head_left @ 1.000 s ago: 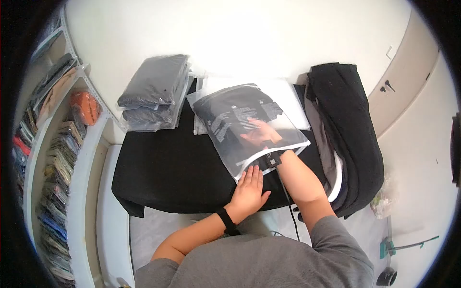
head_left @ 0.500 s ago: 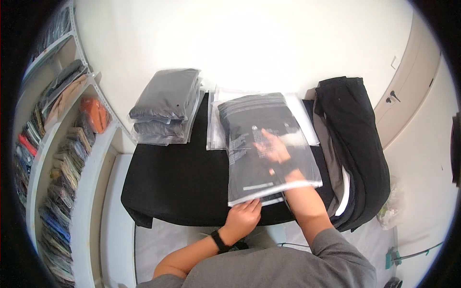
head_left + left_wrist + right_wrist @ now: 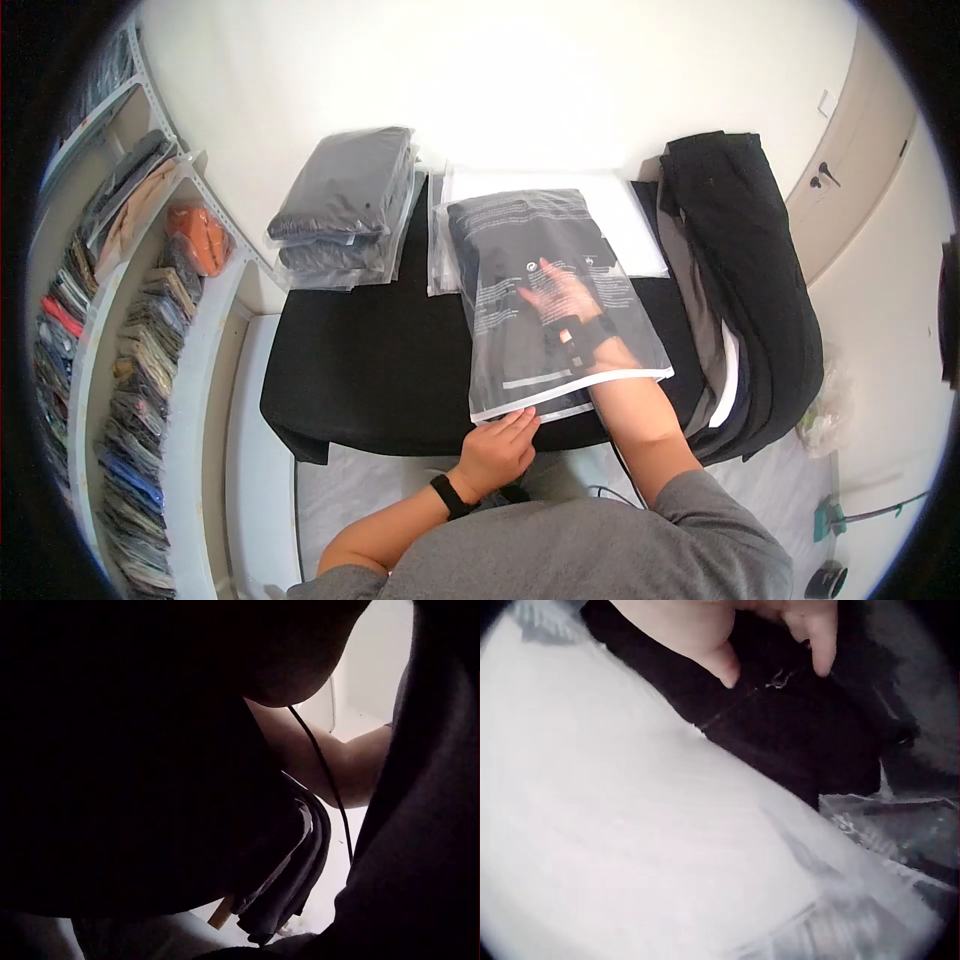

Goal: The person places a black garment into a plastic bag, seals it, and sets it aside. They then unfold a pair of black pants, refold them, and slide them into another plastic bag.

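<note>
A clear zip bag (image 3: 520, 350) with white print and a white edge lies on the black-covered table (image 3: 360, 370), dark folded fabric (image 3: 520, 235) inside it. My right hand (image 3: 568, 300) is inside the bag, seen through the plastic, fingers spread over the fabric. In the right wrist view, the thumb and fingers of that hand (image 3: 697, 630) stand apart above black cloth (image 3: 780, 735). My left hand (image 3: 495, 452) rests its extended fingers on the bag's lower edge, left of the right forearm. The left wrist view is mostly dark and does not show the left fingers.
Bagged dark garments (image 3: 345, 190) are stacked at the back left. White bags (image 3: 630, 220) lie behind the printed one. Dark trousers (image 3: 735, 240) drape over the table's right side. Shelves of packed clothes (image 3: 150, 370) stand left, and a cable (image 3: 627, 470) hangs at the front.
The bag's mouth has come nearer the body and turned straighter, and the plastic covers more of the right forearm. My left hand has moved down with the bag's edge.
</note>
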### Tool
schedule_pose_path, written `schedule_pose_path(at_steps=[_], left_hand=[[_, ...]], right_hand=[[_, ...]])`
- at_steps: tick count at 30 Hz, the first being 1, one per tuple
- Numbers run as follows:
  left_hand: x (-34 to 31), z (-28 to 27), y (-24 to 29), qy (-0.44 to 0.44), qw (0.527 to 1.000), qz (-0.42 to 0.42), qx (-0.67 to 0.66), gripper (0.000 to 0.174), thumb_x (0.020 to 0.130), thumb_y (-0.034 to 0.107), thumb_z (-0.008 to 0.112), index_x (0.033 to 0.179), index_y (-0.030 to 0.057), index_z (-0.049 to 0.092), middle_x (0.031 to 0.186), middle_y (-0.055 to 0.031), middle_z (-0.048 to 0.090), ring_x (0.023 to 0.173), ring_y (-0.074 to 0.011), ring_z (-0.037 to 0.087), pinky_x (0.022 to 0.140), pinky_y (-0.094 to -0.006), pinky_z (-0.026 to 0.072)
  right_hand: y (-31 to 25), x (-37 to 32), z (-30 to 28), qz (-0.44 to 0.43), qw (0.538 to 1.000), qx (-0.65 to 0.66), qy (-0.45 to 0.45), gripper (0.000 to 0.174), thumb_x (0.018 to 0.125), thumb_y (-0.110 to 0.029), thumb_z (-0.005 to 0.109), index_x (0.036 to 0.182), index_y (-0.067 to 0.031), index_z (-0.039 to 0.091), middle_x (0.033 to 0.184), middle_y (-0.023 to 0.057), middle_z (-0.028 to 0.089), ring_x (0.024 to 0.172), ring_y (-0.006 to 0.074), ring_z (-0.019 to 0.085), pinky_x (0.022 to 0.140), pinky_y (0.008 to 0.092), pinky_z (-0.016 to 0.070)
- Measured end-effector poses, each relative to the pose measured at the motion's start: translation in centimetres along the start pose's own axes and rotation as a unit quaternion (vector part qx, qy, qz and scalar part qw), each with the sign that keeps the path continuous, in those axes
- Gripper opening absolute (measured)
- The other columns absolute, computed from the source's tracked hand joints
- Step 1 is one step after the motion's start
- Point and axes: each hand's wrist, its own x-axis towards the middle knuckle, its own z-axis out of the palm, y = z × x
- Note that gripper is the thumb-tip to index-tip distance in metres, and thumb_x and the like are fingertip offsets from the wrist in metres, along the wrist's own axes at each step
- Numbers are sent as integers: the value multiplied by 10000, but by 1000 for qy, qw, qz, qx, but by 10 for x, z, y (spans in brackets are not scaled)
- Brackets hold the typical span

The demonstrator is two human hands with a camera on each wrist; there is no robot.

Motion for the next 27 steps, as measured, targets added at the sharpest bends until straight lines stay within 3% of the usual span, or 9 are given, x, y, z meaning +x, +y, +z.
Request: schedule_pose_path(at_steps=[6, 7, 9, 11, 13, 15, 17, 21, 27], left_hand=[[-10, -34, -8, 8, 991, -12, -136, 144, 701, 55, 614, 841, 46, 645, 914, -100, 666, 878, -224, 650, 704, -319, 528], [-18, -44, -14, 33, 983, -18, -181, 113, 697, 42, 603, 806, 44, 632, 861, -108, 659, 827, -247, 647, 687, -329, 526], [-26, -58, -33, 112, 977, -103, -146, 69, 732, 43, 580, 793, 45, 611, 771, -113, 624, 708, -245, 616, 618, -326, 504], [-12, -67, -52, 108, 919, -321, -203, 122, 823, 132, 552, 794, 33, 616, 738, -92, 605, 647, -189, 591, 562, -288, 465], [10, -71, -63, 43, 777, -520, -352, 297, 910, 275, 501, 789, 27, 608, 750, -68, 611, 649, -133, 584, 542, -260, 438], [21, -69, -72, -76, 702, -565, -427, 396, 936, 377, 476, 804, 28, 611, 748, -51, 615, 630, -111, 572, 520, -246, 412], [28, -64, -73, -135, 710, -540, -432, 396, 933, 392, 488, 812, 34, 608, 727, -41, 604, 607, -106, 560, 510, -238, 403], [30, -48, -58, -190, 743, -483, -423, 357, 943, 374, 487, 766, 78, 581, 640, 22, 550, 530, -79, 494, 480, -205, 353], [6, -66, -61, -48, 786, -475, -392, 226, 889, 220, 591, 716, 76, 568, 611, 30, 503, 502, -46, 454, 445, -202, 323]], right_hand=[[38, -117, -6, -63, 954, -258, -142, 487, 913, -244, 575, 1296, 9, 411, 1197, 161, 525, 1100, 242, 548, 919, 349, 465], [39, -152, -7, -77, 914, -324, -233, 457, 916, -229, 568, 1282, 15, 447, 1191, 148, 555, 1107, 217, 553, 937, 335, 451], [1, -214, 19, 51, 707, -586, -393, 403, 885, -199, 613, 1225, -3, 523, 1135, 144, 601, 1081, 223, 573, 941, 339, 450], [-41, -253, 23, 142, 803, -459, -354, 286, 905, -204, 589, 1054, 39, 599, 1030, 148, 656, 999, 184, 613, 904, 304, 467], [-74, -268, 10, -78, 856, -466, -211, 304, 918, -258, 575, 1001, 33, 596, 936, 105, 665, 867, 152, 628, 821, 267, 479], [-93, -238, -14, -230, 876, -424, -21, 326, 926, -297, 554, 982, 22, 592, 882, 69, 642, 807, 124, 595, 749, 245, 465], [-88, -207, -33, -265, 796, -521, 157, 385, 923, -366, 546, 1005, 8, 590, 863, 39, 616, 791, 116, 564, 718, 243, 450], [-78, -180, -73, -28, 892, -439, 101, 372, 917, -411, 552, 969, -46, 605, 841, -3, 596, 722, 76, 531, 633, 238, 431], [-63, -181, -109, -44, 922, -378, 77, 206, 879, -262, 644, 763, -96, 607, 636, -47, 541, 534, 58, 473, 530, 196, 372]])
